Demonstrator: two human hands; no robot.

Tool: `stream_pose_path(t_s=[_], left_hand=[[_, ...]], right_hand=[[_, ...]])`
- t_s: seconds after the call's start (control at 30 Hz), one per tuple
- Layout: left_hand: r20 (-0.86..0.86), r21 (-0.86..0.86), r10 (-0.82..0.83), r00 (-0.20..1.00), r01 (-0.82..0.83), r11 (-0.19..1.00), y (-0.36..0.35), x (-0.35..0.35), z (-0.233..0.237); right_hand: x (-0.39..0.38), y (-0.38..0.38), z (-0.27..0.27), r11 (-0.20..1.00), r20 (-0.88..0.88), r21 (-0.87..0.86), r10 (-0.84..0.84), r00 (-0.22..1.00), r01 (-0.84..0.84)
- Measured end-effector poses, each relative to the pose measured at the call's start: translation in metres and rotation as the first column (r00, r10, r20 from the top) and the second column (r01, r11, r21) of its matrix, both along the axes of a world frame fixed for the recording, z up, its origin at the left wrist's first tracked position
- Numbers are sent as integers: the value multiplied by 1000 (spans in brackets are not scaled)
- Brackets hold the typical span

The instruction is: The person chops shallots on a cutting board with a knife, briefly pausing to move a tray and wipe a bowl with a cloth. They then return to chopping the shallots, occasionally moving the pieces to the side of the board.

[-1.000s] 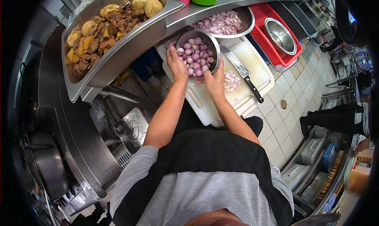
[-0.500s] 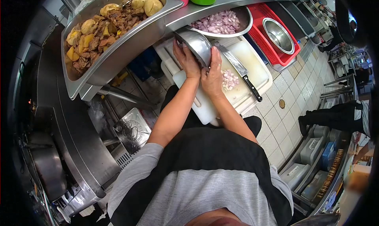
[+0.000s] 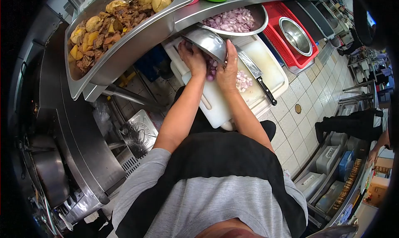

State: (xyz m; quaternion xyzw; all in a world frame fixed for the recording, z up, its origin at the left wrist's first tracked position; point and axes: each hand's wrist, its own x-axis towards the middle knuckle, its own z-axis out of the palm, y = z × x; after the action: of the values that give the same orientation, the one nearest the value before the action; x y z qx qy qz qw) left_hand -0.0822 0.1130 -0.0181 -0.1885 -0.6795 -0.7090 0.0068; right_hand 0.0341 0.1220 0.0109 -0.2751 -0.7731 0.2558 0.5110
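Observation:
A metal bowl (image 3: 210, 42) is tipped over the white cutting board (image 3: 266, 57), its opening facing down toward me. My left hand (image 3: 193, 60) grips its left side, and my right hand (image 3: 227, 71) wraps around its right side, a ring on one finger. Purple shallots (image 3: 211, 71) show between my hands below the bowl's rim; part of them is hidden. To the right of my right hand lies a small pile of chopped shallots (image 3: 243, 81). A knife (image 3: 254, 71) with a black handle rests beside that pile on the board.
Behind the board stands a large metal bowl (image 3: 263, 19) of cut shallots. A red basket (image 3: 270, 34) holding a steel bowl (image 3: 296, 36) is at right. At upper left, a deep steel pan (image 3: 137, 38) holds cooked meat and eggs. Another person's dark-trousered legs (image 3: 349, 125) are at far right.
The bowl has tilted further and shifted slightly right with my hands. Purple shallots now show beneath it. The view has shifted slightly, while the knife and chopped pile stay in place on the board.

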Motion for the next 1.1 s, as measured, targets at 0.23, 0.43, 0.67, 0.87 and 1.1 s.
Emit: stream_pose_path(t_s=[0.23, 0.43, 0.67, 0.87, 1.1], left_hand=[[-159, -103, -37, 987, 21, 994, -7, 1, -4], [-191, -156, -114, 975, 85, 984, -12, -6, -11], [-266, -174, -59, 962, 12, 985, -13, 1, -10], [-353, -196, -86, 932, 17, 981, -27, 5, -5], [-368, -376, -288, 884, 142, 916, -46, 6, -4]], right_hand=[[0, 7, -9, 998, -154, -16, 62, 986, -65], [1, 3, -5, 981, -287, -109, 124, 950, -161], [6, -1, 6, 962, -373, -181, 123, 920, -202], [12, -4, 12, 933, -449, -282, 79, 890, -225], [24, 25, 9, 761, -778, -474, -126, 616, -442]])
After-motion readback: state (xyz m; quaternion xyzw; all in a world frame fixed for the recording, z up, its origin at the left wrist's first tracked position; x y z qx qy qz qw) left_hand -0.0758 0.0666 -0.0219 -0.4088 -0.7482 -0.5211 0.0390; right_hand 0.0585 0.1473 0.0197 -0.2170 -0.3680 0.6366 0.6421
